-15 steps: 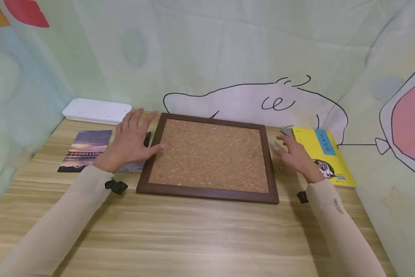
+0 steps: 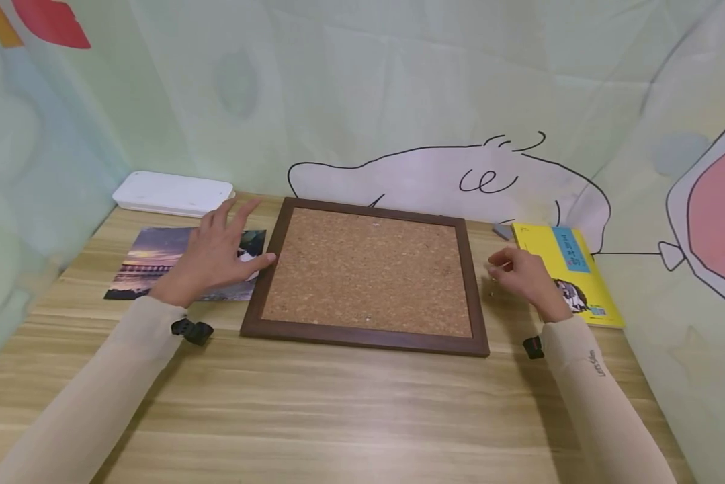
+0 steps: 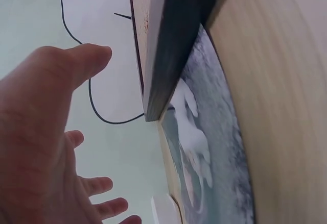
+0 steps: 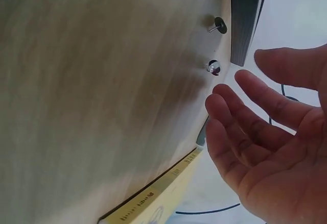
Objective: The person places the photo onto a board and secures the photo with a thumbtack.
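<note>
A cork board (image 2: 368,275) with a dark brown frame lies flat on the table. My left hand (image 2: 209,261) hovers over two photos, fingers spread, its thumb close to the board's left edge; it holds nothing. One photo (image 2: 147,259) shows a purple sunset. The other photo (image 3: 214,112), partly covered by the hand in the head view, shows a white animal. To the right of the board, my right hand (image 2: 524,277) hangs with loosely bent fingers, nothing in them. Near its fingertips, a thumbtack (image 4: 220,25) and a second thumbtack (image 4: 213,68) lie on the table.
A yellow book (image 2: 582,282) lies at the right, with a small grey object (image 2: 502,231) by its far corner. At the back left is a white case (image 2: 171,193). A printed cloth wall (image 2: 362,87) encloses the table's back and sides.
My left hand has shifted slightly left, its thumb drawing back from over the cork to the frame's edge. The right hand has moved a little right, and its fingers bend more.
</note>
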Demonstrator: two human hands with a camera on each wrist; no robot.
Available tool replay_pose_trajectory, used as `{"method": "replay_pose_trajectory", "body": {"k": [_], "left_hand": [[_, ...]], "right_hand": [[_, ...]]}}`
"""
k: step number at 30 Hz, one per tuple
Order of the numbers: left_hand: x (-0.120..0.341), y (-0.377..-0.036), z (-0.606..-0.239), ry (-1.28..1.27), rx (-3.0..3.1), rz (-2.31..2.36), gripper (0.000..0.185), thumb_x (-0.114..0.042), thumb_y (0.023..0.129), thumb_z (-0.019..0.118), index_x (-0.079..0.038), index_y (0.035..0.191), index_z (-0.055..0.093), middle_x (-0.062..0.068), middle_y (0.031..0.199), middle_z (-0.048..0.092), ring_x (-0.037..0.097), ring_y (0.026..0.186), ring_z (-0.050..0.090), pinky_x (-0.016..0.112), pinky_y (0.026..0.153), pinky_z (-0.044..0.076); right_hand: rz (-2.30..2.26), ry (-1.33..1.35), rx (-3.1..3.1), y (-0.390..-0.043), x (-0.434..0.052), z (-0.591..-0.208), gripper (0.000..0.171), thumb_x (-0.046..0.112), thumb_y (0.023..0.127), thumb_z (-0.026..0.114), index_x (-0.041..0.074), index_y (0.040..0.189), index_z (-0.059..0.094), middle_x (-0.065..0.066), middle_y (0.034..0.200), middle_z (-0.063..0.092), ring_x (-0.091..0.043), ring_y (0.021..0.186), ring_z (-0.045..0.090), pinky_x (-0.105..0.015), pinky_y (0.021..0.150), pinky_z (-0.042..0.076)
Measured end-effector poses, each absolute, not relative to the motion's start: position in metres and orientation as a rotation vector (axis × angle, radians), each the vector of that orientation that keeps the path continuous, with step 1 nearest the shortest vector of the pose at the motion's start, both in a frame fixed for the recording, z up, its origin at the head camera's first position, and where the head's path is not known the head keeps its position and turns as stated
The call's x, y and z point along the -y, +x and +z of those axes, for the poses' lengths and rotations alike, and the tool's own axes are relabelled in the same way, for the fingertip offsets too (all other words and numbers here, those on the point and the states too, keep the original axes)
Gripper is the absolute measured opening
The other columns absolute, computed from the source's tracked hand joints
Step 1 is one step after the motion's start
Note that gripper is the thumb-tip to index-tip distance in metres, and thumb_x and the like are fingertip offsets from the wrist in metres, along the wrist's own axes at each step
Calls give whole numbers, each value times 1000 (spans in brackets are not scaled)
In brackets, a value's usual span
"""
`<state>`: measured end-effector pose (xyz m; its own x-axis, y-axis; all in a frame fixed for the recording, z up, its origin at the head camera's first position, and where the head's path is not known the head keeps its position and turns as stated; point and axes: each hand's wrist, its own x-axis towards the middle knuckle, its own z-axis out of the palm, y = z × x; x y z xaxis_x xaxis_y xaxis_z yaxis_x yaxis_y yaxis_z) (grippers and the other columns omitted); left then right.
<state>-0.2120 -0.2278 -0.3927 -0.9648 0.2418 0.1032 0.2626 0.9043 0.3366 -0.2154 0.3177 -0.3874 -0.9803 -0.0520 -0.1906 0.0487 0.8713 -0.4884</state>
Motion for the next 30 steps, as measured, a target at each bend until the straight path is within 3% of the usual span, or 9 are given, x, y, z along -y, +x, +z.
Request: {"method": "replay_pose_trajectory", "body": {"k": [13,22,30], "left_hand": [[245,-206,-394,-328,3064,-570,99,-59,89,65,-25,162,8,36,158,13,66,136,18,80,97,24],[248,-203,-394,-252,3116,-568,97,-58,89,65,-9,159,20,40,149,23,64,128,28,75,93,34],[251,-203,-397,-260,3148,-568,90,-38,86,76,-5,154,28,43,147,27,65,129,28,74,100,30]], "right_hand": [[-715,-35,-2858,-215,-324,-395,24,16,97,62,3,116,67,-17,110,64,-31,96,54,-39,82,46],[-713,-41,-2864,-216,-328,-398,20,14,97,61,4,112,70,-16,108,67,-29,94,54,-37,79,45],[-710,-62,-2877,-218,-327,-400,16,14,97,62,6,107,72,-13,102,68,-27,90,55,-35,77,45]]}}
